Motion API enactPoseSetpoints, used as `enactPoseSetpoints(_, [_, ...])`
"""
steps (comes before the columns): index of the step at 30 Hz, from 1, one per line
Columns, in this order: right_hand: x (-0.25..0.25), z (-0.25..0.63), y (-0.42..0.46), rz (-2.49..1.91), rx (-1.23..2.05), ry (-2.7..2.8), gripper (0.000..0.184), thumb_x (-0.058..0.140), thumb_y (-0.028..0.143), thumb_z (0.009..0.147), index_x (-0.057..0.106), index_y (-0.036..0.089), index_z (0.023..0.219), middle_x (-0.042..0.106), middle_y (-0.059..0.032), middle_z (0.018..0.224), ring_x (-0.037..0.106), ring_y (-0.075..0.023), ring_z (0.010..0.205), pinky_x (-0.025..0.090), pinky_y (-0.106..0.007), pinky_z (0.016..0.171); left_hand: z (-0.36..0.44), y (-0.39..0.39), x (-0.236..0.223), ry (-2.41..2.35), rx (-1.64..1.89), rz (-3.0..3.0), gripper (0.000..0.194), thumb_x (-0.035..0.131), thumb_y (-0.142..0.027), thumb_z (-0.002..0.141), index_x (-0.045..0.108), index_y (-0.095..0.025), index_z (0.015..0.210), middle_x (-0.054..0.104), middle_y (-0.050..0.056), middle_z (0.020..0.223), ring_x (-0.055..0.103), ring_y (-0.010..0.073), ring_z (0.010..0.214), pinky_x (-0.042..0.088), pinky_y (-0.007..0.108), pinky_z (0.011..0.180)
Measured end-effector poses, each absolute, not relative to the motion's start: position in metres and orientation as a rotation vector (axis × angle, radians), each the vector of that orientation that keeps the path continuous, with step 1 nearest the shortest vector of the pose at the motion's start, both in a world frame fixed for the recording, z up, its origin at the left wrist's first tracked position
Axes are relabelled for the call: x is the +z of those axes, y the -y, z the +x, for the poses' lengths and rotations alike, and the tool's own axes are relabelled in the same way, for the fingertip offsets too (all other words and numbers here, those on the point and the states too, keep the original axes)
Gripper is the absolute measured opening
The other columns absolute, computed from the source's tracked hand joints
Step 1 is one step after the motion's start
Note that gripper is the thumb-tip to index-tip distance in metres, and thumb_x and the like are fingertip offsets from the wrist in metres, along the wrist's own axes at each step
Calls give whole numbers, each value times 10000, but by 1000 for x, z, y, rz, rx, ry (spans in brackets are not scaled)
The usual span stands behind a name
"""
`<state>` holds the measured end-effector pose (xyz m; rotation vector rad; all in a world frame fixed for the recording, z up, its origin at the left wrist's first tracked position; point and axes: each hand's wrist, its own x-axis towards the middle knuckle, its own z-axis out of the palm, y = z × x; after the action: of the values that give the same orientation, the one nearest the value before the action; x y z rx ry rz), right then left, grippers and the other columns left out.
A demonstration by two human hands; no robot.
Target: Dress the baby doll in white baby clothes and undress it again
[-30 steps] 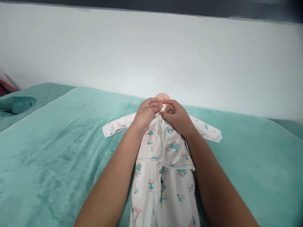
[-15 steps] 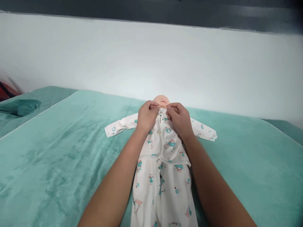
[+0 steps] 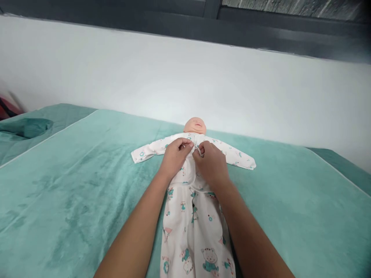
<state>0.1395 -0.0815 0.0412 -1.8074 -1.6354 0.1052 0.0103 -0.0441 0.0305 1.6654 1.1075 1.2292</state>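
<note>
A baby doll (image 3: 194, 125) lies on its back, dressed in a white printed baby shirt (image 3: 239, 157) and matching trousers (image 3: 185, 227). Its sleeves spread out to both sides. On the upper front of the shirt, my left hand (image 3: 176, 156) pinches the fabric edge beside the opening. Opposite it, my right hand (image 3: 211, 160) is closed with thumb and fingertips on the other edge. The two hands are close together just below the doll's neck. Whatever fastener lies between the fingertips is hidden.
A teal plush bedspread (image 3: 87, 185) covers the bed beneath the doll. Behind it rises a white wall (image 3: 145, 73) with a dark window frame (image 3: 179, 19) above. A folded dark-teal bulge (image 3: 31, 127) and a red item (image 3: 7, 108) are at the far left.
Both hands have moved from the collar by the doll's chin down to the upper chest opening. The doll's face and neck are now uncovered. The view has tilted slightly upward.
</note>
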Motion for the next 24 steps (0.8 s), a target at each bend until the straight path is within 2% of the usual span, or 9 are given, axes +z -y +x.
enactPoseSetpoints(4, [39,148,82,-1591,420,1453,134,532,314,824,570,214,743,518,37,628,441,-133,596,335,-279,600,12,40,33,-1101,1231,1585,176,622,-340,821,702,-185,846,598,-23,672,498,121,617,416,251,625])
enactPoseSetpoints(9, [31,158,81,-1309,784,1153,210,628,384,782,654,208,893,570,40,669,468,-107,556,351,-233,510,13,47,40,-996,1215,1599,150,656,-320,792,731,-190,796,681,5,758,568,141,697,443,259,677])
enactPoseSetpoints(14, [31,159,81,-1302,849,1184,248,667,359,757,690,204,949,604,27,715,487,-97,553,350,-213,475,10,46,38,-935,1187,1545,167,657,-340,797,732,-201,851,680,8,757,555,131,659,433,250,623])
enactPoseSetpoints(17, [32,159,81,-1317,827,1234,243,668,340,759,696,197,953,619,19,726,513,-102,575,393,-224,518,10,42,34,-938,1200,1497,174,686,-347,771,707,-189,841,666,5,748,535,117,637,418,237,597])
enactPoseSetpoints(24, [33,158,82,-1313,784,1392,251,670,349,769,664,197,968,600,22,732,509,-111,614,418,-249,581,14,44,37,-932,1197,1457,172,724,-322,730,654,-182,801,671,11,761,597,136,706,456,250,657])
